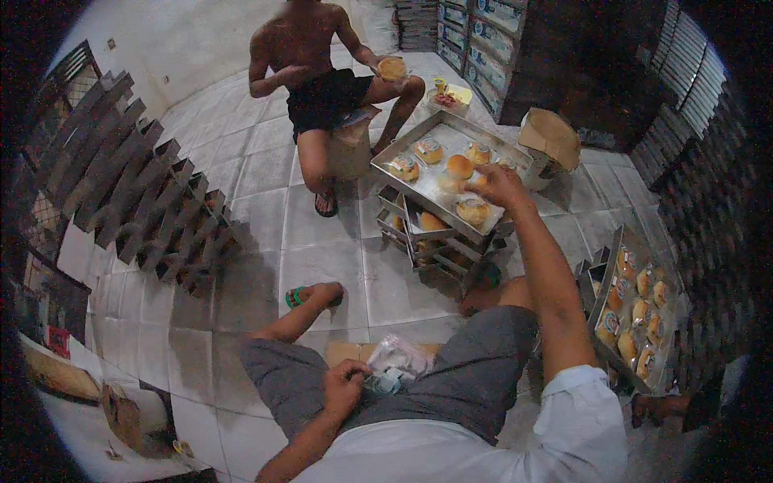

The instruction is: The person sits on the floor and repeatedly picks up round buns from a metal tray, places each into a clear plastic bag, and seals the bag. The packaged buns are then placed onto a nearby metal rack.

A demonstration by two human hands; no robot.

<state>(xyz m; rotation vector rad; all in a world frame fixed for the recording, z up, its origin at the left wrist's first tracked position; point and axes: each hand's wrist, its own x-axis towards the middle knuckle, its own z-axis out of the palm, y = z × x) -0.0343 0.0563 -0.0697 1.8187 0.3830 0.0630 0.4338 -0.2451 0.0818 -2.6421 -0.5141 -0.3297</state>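
Observation:
My right hand (498, 186) reaches over a metal baking tray (436, 192), its fingers at a bread bun near the tray's right side; whether they grip it is unclear. A plain round bun (459, 166) lies to the left of the fingers, and several buns in clear wrappers, such as a wrapped bun (473, 211), lie around it. This tray tops a stack of trays that also hold bread. Down at my lap, my left hand (345, 386) is beside small printed plastic wrappers (386, 381) and a clear plastic bag (398, 357); its fingers are bent, and their grip is hard to see.
Another person (314, 66) sits opposite, holding a round tan item (392, 69). A tray of wrapped buns (610, 265) stands at my right. Stacked metal trays (145, 181) rise at left. A bowl with reddish contents (447, 101) and a brown paper sack (549, 137) are beyond.

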